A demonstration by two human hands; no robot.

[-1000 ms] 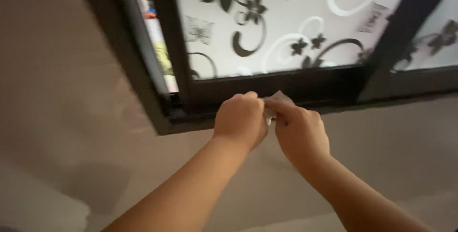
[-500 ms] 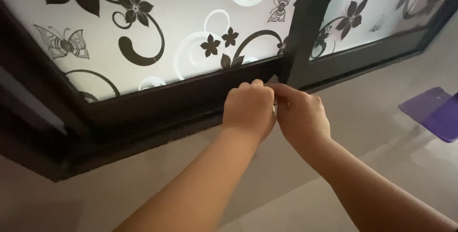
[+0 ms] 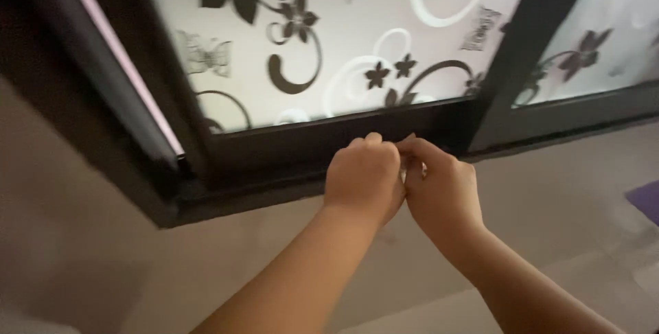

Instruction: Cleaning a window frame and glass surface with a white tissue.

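My left hand (image 3: 364, 176) and my right hand (image 3: 443, 193) are pressed together, fingertips meeting in front of the dark bottom rail (image 3: 295, 145) of a sliding window. Both hands are closed in a pinch. Only a sliver of a small pale scrap (image 3: 419, 166) shows between them; the fingers hide the rest. Above the rail is a frosted pane (image 3: 371, 25) printed with dark flowers, swirls and butterflies.
A dark upright post (image 3: 532, 52) separates this pane from a second patterned pane (image 3: 604, 39) on the right. The window's left side shows a dark frame with a pale pink strip (image 3: 123, 59). A beige wall (image 3: 82, 251) lies below. A purple object (image 3: 646, 201) sits at the right edge.
The view has swung, so the window sits further right and the left frame edge is back in sight. The hands stay pinched together at the bottom rail, and less of the pale scrap shows.
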